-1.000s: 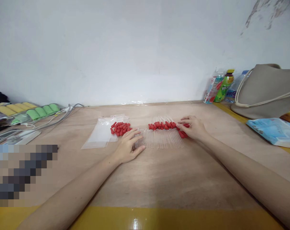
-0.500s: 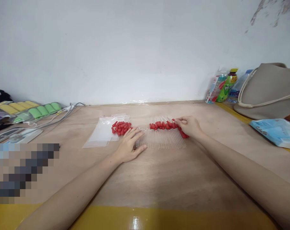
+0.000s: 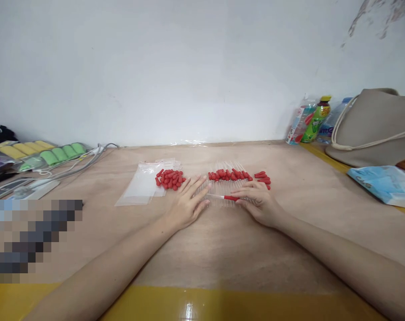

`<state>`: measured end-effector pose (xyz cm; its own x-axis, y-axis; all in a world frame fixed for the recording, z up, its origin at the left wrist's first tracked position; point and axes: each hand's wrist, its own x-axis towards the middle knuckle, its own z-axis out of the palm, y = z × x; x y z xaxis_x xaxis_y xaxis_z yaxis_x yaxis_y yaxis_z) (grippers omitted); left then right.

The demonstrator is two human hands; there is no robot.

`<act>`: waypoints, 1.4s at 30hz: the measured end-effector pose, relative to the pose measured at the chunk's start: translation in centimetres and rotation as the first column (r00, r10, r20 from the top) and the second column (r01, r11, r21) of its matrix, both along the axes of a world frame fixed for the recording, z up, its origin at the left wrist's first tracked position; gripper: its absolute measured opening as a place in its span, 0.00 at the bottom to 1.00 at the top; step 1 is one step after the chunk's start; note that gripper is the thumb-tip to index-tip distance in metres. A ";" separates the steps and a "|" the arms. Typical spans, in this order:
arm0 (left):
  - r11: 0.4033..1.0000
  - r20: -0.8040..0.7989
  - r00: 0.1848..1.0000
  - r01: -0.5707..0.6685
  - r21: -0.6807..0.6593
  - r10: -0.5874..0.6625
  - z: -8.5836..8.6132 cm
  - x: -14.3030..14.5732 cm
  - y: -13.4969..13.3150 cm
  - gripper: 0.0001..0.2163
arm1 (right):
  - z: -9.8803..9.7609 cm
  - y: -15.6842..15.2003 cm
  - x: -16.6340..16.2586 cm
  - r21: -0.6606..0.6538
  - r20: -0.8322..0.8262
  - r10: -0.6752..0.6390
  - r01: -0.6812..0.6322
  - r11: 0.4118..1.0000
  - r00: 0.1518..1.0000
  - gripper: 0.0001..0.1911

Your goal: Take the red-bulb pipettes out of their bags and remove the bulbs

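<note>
My right hand (image 3: 261, 204) pinches a dropper (image 3: 232, 198) by its red rubber bulb. The dropper lies nearly level, its clear tube pointing left to the fingers of my left hand (image 3: 191, 203). That hand rests with fingers outstretched at the left end of a row of clear dropper tubes (image 3: 219, 188); I cannot tell whether it touches the held tube. Behind these tubes are droppers with red bulbs (image 3: 227, 174), set side by side with their tubes pointing to the wall. A few more red bulbs (image 3: 262, 174) lie beyond my right hand, and a heap of loose red bulbs (image 3: 171, 179) sits left of my left hand.
Clear plastic bags (image 3: 138, 185) lie partly under the heap. Cables (image 3: 88, 158) and packs of yellow and green rolls (image 3: 62, 154) are at the left. Bottles (image 3: 318, 120), a grey bag (image 3: 376, 129) and a blue packet (image 3: 381, 185) stand or lie at the right.
My right hand has come from the right end of the red-bulbed row toward me and left, now with a dropper in it. My left hand has shifted slightly right.
</note>
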<state>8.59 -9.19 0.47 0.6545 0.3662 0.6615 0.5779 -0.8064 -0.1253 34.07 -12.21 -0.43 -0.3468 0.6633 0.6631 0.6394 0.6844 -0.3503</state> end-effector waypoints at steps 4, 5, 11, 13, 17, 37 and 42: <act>0.992 -0.017 0.992 0.127 0.021 -0.127 -0.1 0.8 -0.2 0.12 | -0.3 -0.2 -0.4 0.003 0.018 0.071 -0.072 0.997 0.997 0.10; 0.988 -0.014 0.988 0.154 0.021 -0.154 -0.1 0.9 -0.2 0.11 | -0.2 -0.3 -0.4 -0.002 0.021 0.080 -0.080 0.997 0.997 0.10; 0.979 0.008 0.979 0.202 0.026 -0.202 -0.1 1.5 -0.5 0.07 | 0.0 -0.7 -1.9 0.096 0.122 0.015 -0.027 0.995 0.992 0.14; 0.979 -0.003 0.979 0.204 0.017 -0.204 -0.1 1.6 -0.6 0.07 | 0.0 -0.8 -2.7 0.185 0.149 -0.028 0.001 0.983 0.988 0.15; 0.978 -0.032 0.977 0.209 0.007 -0.209 -0.1 1.8 -0.9 0.06 | -0.1 -0.8 -3.7 0.272 0.206 -0.038 -0.020 0.962 0.978 0.08; 0.966 0.029 0.967 0.253 -0.055 -0.251 -0.2 1.1 -1.8 0.06 | -0.7 -1.0 -2.7 0.476 0.263 0.046 -0.171 0.863 0.964 0.10; 0.959 0.049 0.963 0.269 -0.088 -0.265 -0.3 0.9 -1.9 0.06 | -0.6 -1.5 -2.3 0.474 0.311 0.048 -0.198 0.858 0.949 0.11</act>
